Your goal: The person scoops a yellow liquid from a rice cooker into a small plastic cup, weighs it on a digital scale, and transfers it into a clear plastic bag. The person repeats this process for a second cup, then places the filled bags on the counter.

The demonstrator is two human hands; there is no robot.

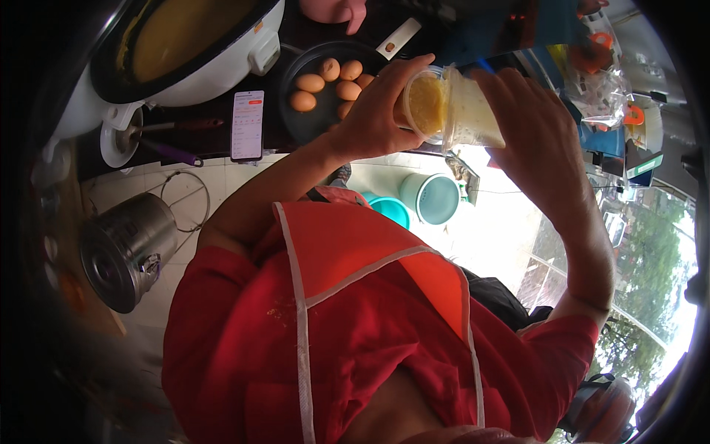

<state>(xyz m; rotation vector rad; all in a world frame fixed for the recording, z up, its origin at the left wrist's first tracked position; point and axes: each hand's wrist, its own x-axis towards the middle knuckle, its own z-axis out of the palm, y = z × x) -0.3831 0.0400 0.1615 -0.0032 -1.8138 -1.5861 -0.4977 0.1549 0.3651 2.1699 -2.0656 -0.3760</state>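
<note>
In front of me, my left hand is closed around a clear plastic cup with something thick and yellow inside. My right hand grips a second translucent plastic cup, which looks pale and cloudy. Both cups are tilted on their sides, close together where their rims meet; whether one sits inside the other, I cannot tell. Just left of my left hand, several brown eggs lie in a dark frying pan. A phone with its screen lit lies on the dark counter.
A large white electric pot of yellowish-brown liquid stands at upper left, near a white dish with utensils. A pink pitcher is at the top. On the floor are a lidded steel pot and buckets. Plastic packaging lies at right.
</note>
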